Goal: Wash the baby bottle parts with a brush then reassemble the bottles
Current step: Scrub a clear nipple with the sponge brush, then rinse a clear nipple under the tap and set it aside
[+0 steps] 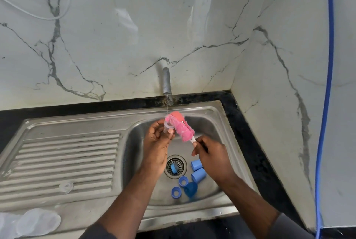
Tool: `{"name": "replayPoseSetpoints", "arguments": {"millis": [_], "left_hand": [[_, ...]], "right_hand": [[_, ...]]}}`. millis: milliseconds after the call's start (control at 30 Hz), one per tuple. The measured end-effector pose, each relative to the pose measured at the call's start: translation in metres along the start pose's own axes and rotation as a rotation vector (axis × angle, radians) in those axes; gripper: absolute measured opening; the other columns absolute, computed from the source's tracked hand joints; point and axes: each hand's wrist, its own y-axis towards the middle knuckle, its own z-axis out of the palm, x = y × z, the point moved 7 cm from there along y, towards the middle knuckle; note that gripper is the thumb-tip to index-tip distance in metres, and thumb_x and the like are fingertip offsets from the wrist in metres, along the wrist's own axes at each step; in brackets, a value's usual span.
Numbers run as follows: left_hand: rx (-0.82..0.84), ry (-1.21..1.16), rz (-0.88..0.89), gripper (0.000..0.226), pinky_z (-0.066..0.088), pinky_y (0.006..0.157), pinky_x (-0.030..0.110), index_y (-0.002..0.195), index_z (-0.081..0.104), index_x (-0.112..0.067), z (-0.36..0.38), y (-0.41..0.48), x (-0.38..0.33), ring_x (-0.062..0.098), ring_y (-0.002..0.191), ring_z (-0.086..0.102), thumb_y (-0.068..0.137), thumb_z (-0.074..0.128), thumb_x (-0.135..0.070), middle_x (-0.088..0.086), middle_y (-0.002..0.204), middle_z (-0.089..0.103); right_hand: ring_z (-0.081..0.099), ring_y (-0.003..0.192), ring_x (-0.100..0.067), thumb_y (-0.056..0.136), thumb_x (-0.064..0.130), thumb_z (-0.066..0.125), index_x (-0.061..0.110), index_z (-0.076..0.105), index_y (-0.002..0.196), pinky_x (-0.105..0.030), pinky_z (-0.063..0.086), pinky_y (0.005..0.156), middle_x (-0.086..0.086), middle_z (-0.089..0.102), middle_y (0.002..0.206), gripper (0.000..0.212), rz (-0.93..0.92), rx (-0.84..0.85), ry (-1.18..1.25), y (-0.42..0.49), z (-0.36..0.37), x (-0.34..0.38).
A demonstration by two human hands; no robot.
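Item 1, clear teat (167,127): pinched at its rim by my left hand (157,142), fingers (154,125) curled round it, under the running tap (166,84).
Item 2, pink brush (180,128): my right hand (210,154) grips the handle. Its long axis runs up and left from that hand, and the head lies against the teat's right side.
Item 3, blue parts (197,175): loose in the sink (212,123), below both hands.
Item 4, clear bottles (38,221): on the surface, lower left. I judge reassembly not yet begun.

I see bright, even light; glare streaks the marble wall (123,19); wide-angle distortion bends the edges; focus is soft.
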Motion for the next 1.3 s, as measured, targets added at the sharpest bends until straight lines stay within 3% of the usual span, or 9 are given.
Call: {"name": "replayPoseSetpoints", "arguments": {"millis": [267,367,500,600,733,867,1000,1167,1300], "left_hand": [[-0.063,-0.050,0.021,0.038,0.059,0.078,0.027,0.117,0.060,-0.008,-0.001,0.010,0.009,0.019,0.096,0.069,0.081,0.067,0.001,0.008,0.106,0.071],[-0.080,-0.102,-0.096,0.035,0.060,0.074,0.025,0.123,0.059,-0.004,-0.001,0.011,0.024,0.018,0.086,0.068,0.088,0.063,-0.002,0.011,0.098,0.071],[-0.060,-0.057,-0.282,0.029,0.058,0.070,0.025,0.111,0.066,-0.007,0.010,-0.004,0.059,0.018,0.079,0.067,0.087,0.064,-0.021,0.010,0.092,0.071],[-0.065,-0.013,-0.401,0.025,0.055,0.069,0.026,0.119,0.067,-0.015,0.016,-0.014,0.089,0.017,0.073,0.067,0.096,0.059,-0.013,0.007,0.091,0.072],[0.022,0.103,-0.560,0.039,0.052,0.065,0.028,0.126,0.064,-0.018,0.038,-0.031,0.126,0.018,0.067,0.062,0.096,0.049,0.001,0.007,0.087,0.068],[0.151,0.212,-0.611,0.039,0.052,0.069,0.032,0.121,0.067,-0.027,0.064,-0.042,0.147,0.017,0.069,0.063,0.097,0.051,-0.001,0.006,0.089,0.071],[0.215,0.340,-0.635,0.024,0.052,0.074,0.034,0.114,0.064,-0.021,0.073,-0.042,0.155,0.017,0.074,0.067,0.095,0.060,-0.008,0.007,0.099,0.075],[0.162,0.350,-0.667,0.019,0.051,0.077,0.035,0.107,0.062,-0.019,0.054,-0.037,0.154,0.019,0.077,0.067,0.093,0.064,-0.008,0.009,0.097,0.075],[0.017,0.309,-0.650,0.021,0.054,0.072,0.028,0.117,0.064,-0.011,0.016,-0.030,0.145,0.017,0.075,0.067,0.095,0.064,-0.011,0.012,0.095,0.074]], "right_hand": [[0.060,0.060,0.000,0.098,0.019,0.063,0.015,0.065,0.082,-0.011,0.040,0.057,0.010,0.068,0.067,0.016,0.049,0.036,-0.007,-0.002,-0.011,-0.016],[0.061,0.064,-0.005,0.097,0.022,0.064,0.019,0.068,0.084,-0.018,0.045,0.061,0.009,0.066,0.065,0.014,0.065,-0.034,0.002,-0.001,-0.022,-0.028],[0.060,0.067,-0.005,0.097,0.020,0.063,0.020,0.071,0.089,-0.016,0.044,0.061,0.008,0.066,0.069,0.011,0.104,-0.095,-0.027,0.001,-0.036,-0.044],[0.063,0.073,-0.007,0.092,0.020,0.069,0.021,0.069,0.090,-0.014,0.043,0.063,0.010,0.068,0.077,0.002,0.201,-0.151,-0.056,0.000,-0.045,-0.070],[0.068,0.088,-0.027,0.089,0.014,0.069,0.016,0.068,0.094,-0.029,0.042,0.073,-0.004,0.073,0.088,0.006,0.315,-0.273,-0.181,-0.004,-0.072,-0.115],[0.064,0.094,-0.041,0.081,-0.006,0.058,0.004,0.068,0.101,-0.039,0.045,0.078,-0.019,0.070,0.096,0.025,0.411,-0.327,-0.328,-0.005,-0.095,-0.150],[0.062,0.094,-0.047,0.069,-0.014,0.059,-0.007,0.065,0.102,-0.047,0.046,0.084,-0.028,0.065,0.098,0.034,0.414,-0.318,-0.484,-0.006,-0.100,-0.166],[0.061,0.091,-0.045,0.066,-0.012,0.058,0.001,0.063,0.097,-0.047,0.047,0.079,-0.023,0.064,0.095,0.034,0.403,-0.332,-0.602,-0.008,-0.107,-0.177],[0.058,0.095,-0.040,0.070,-0.006,0.063,0.004,0.061,0.105,-0.048,0.049,0.082,-0.018,0.061,0.101,0.037,0.159,-0.443,-0.718,-0.006,-0.101,-0.136]]}}
